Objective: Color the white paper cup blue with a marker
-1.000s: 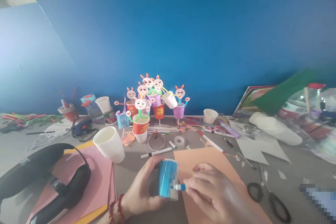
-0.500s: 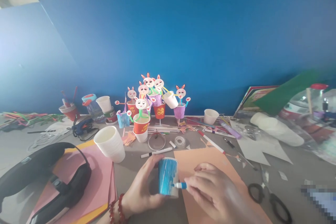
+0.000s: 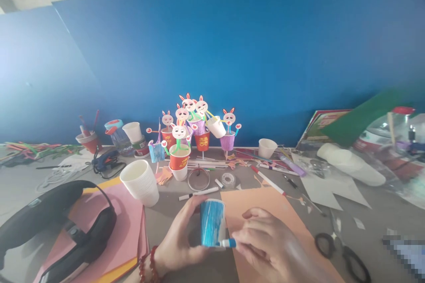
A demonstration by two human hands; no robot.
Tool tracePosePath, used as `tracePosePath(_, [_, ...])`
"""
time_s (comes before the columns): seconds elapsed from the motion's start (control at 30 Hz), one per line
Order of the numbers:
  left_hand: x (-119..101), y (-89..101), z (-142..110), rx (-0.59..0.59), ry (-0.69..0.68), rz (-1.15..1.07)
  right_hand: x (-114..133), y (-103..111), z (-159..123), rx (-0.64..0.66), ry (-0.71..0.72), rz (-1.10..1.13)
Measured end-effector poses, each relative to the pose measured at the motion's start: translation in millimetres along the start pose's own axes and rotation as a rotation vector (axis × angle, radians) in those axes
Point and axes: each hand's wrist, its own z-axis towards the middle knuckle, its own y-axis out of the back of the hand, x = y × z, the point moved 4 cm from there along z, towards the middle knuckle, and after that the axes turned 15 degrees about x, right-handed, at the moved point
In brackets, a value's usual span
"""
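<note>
Nearest: left hand (image 3: pixel 181 239) has the paper cup (image 3: pixel 211 223), fingers spread around its left side, gripping near both ends. Right hand (image 3: pixel 265 241) has a narrow pinch on a blue marker (image 3: pixel 229 242), nib at the cup's lower right. Cup is held over the grey table (image 3: pixel 192 272), just left of the orange sheet (image 3: pixel 255 205). Can't see inside it from this angle.

Cup look: side mostly streaky blue, thin pale lines running lengthwise, bare white strip along the right edge.

Same depth, right: scissors (image 3: pixel 336 238). Left: black headgear (image 3: pixel 89 252) on pink paper (image 3: pixel 128 221).

Next out: stack of white cups (image 3: pixel 140 183), nested, mouths up, leaning left. Behind it, front red cup (image 3: pixel 179 162) stands on a small white cup (image 3: pixel 180 174), rabbit cutout (image 3: pixel 179 131) on green strips rising from its mouth.

Back row: purple cup (image 3: pixel 227 143) with another rabbit head (image 3: pixel 229 117) above; red holder cup (image 3: pixel 89 143) at left with pen-like sticks (image 3: pixel 96 118) in it; open white cup (image 3: pixel 267 148) at right, upright. Blue panel (image 3: pixel 232 44) behind everything.
</note>
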Motion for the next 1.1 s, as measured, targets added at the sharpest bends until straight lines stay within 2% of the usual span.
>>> tracePosePath(0.07, [0.9, 0.1, -0.1, -0.007, 0.009, 0.004, -0.5, 0.5, 0.0, -0.006, -0.009, -0.006])
tracePosePath(0.2, [3.7, -0.3, -2.2, -0.015, 0.027, -0.012, -6.1, 4.9, -2.1, -0.133, -0.08, -0.046])
tracePosePath(0.33, [1.8, -1.1, -1.5, -0.014, 0.002, -0.014, -0.9, 1.9, 0.5, -0.012, 0.003, -0.002])
tracePosePath(0.4, [0.6, -1.2, -0.3, -0.012, -0.013, -0.015, 1.7, 2.3, 1.2, -0.005, 0.03, 0.004])
tracePosePath(0.53, [0.4, -0.5, 0.9, -0.013, -0.005, 0.007, -0.3, 7.0, -0.7, -0.177, -0.013, -0.074])
tracePosePath(0.6, [-0.4, 0.0, 1.0, -0.005, -0.002, 0.044, -0.8, 7.3, -1.5, -0.211, -0.027, -0.122])
tracePosePath(0.8, [-4.8, 1.4, 0.6, -0.001, 0.011, 0.188, 3.9, 1.9, -1.6, -0.053, 0.061, -0.143])
tracePosePath(1.0, [-2.1, 1.3, 0.3, 0.001, 0.038, 0.172, 0.4, 2.5, -2.9, -0.128, 0.02, -0.157])
tracePosePath(1.1, [-1.9, 2.0, 0.9, 0.001, 0.049, 0.156, 4.7, 2.7, -2.1, -0.076, 0.042, -0.159])
